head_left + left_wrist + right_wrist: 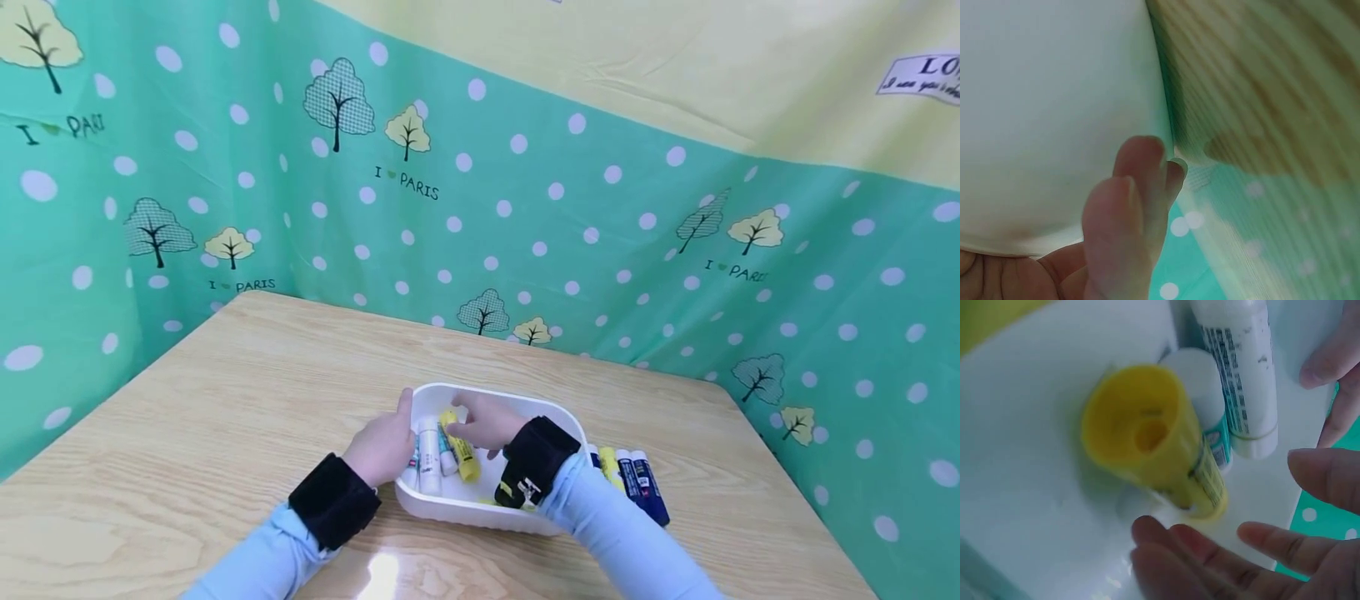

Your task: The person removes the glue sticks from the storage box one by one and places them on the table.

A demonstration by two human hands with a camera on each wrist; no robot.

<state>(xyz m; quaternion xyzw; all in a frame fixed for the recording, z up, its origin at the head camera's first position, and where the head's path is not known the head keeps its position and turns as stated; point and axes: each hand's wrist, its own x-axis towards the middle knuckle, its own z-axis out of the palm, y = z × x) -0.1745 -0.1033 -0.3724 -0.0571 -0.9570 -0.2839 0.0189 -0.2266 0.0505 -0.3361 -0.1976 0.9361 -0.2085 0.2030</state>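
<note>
A white plastic basket [487,515] stands on the table with glue sticks inside. My left hand [381,446] holds its left side, with fingers [1141,162] along the outer wall and a fingertip over the rim in the right wrist view. Over the basket my right hand [487,419] is spread, its thumb and fingers [1210,550] apart around the end of a yellow glue stick [1147,444], gripping nothing. Beside that stick lie a white-and-teal glue stick [1200,394] and a longer white glue stick [1241,369]. Another teal-labelled one [412,467] is partly hidden by the left hand.
Right of the basket, several glue sticks lie in a row on the wooden table [225,433]: a yellow one [610,468] among dark blue ones [651,492]. My right forearm partly hides the row. A green dotted cloth [525,208] hangs behind the table.
</note>
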